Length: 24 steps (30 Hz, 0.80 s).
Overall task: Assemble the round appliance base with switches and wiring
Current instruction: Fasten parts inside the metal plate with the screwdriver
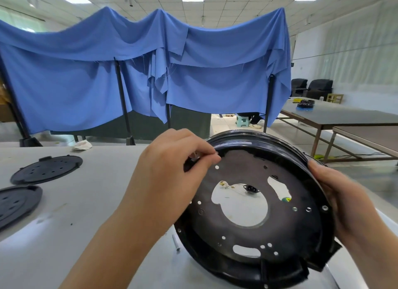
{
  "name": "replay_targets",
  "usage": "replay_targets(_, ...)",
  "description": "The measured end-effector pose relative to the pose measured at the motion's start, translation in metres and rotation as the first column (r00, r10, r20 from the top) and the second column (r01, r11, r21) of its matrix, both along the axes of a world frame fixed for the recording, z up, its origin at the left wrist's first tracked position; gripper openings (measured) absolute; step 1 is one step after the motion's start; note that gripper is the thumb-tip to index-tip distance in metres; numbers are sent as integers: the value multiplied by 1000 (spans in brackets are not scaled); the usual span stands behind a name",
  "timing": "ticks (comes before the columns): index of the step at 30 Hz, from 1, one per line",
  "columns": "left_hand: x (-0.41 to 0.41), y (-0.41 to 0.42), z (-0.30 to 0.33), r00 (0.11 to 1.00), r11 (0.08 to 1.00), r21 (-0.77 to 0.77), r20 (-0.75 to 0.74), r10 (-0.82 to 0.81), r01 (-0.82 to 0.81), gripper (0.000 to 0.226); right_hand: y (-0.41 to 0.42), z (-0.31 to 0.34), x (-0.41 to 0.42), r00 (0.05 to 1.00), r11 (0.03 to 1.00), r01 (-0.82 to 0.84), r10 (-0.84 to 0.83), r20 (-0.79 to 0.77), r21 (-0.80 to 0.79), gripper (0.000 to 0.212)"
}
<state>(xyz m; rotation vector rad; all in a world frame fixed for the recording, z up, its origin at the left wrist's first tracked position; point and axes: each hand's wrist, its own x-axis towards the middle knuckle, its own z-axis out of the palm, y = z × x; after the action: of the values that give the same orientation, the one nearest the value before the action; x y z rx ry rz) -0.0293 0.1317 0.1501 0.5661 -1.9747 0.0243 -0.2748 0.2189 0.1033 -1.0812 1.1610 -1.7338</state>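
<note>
The round black appliance base (301, 235) is tilted up off the white table, its inner face with several holes and a large centre opening turned toward me. My right hand (342, 198) grips its right rim. My left hand (172, 166) is at the upper left rim, fingers curled and pinching a small pale part (195, 156) against the edge. Through the centre opening I see a black socket with thin wires (249, 188) lying on the table. A green-handled tool (286, 199) shows through another cutout.
Two black round covers (46, 169) (15, 204) lie on the white table (86, 202) at the left. A small white screw-like piece (176, 242) lies near the base's lower left. A blue cloth screen (140, 73) stands behind the table. Brown tables (344, 116) stand at the right.
</note>
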Motion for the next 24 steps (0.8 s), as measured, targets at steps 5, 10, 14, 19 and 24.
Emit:
replay_targets(5, 11, -1, 7, 985, 952, 255, -36, -166, 170, 14, 4, 3, -1, 999, 1000, -16, 15, -30, -18, 34)
replay_targets(10, 15, -4, 9, 959, 900, 340, -20, -283, 272, 12, 4, 4, 1, 997, 1000, -6, 5, -83, -16, 63)
replay_targets(14, 18, -11, 7, 943, 855, 423, 0, -332, 301, 12, 4, 3, 0, 998, 999, -7, 5, -70, -37, 64)
replay_targets(19, 22, -15, 6, 956, 874, 407, 6, -293, 265, 23, 5, 4, -4, 992, 997, -16, 6, -129, -80, 54)
replay_targets(24, 34, -16, -4, 973, 914, 371, 97, -211, 161, 66, 7, 11, -12, 974, 990, -75, 47, -223, -120, 47)
